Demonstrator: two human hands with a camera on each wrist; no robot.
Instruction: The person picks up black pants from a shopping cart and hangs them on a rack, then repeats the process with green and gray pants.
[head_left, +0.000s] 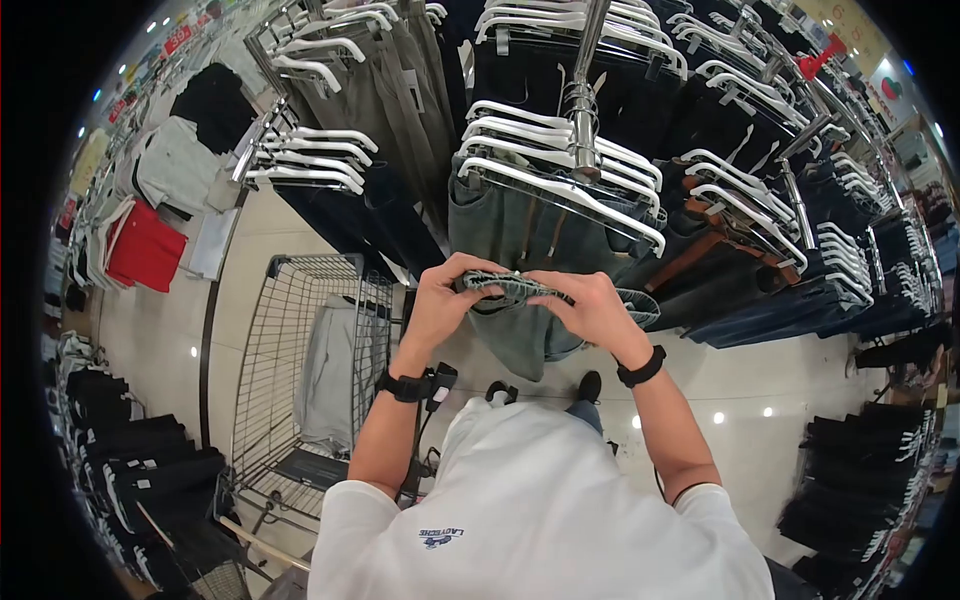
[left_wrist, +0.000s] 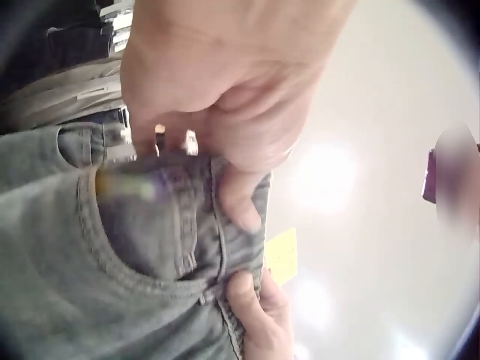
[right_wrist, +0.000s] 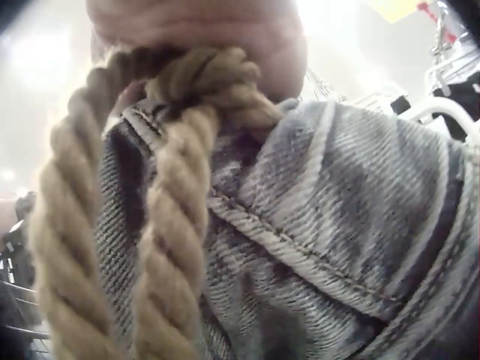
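Note:
Greyish-green denim trousers (head_left: 520, 335) hang from the two hands in the head view, in front of the rack. My left hand (head_left: 447, 290) pinches the waistband at its left part, and my right hand (head_left: 590, 305) pinches it a little to the right. In the left wrist view the left hand (left_wrist: 225, 97) has its thumb on the waistband of the denim (left_wrist: 142, 232), beside a curved pocket, with fingertips of the other hand just below. The right wrist view shows the right hand (right_wrist: 202, 26) over the denim (right_wrist: 315, 202), a thick tan cord (right_wrist: 172, 232) hanging beneath it.
Ahead, white hangers (head_left: 560, 200) hold trousers on metal rails. To the left stands a wire cart (head_left: 262, 370) with a light grey garment (head_left: 328, 370) inside. Folded dark clothes (head_left: 150, 460) lie at lower left, more dark clothes (head_left: 850, 490) at lower right. A red garment (head_left: 147, 247) is far left.

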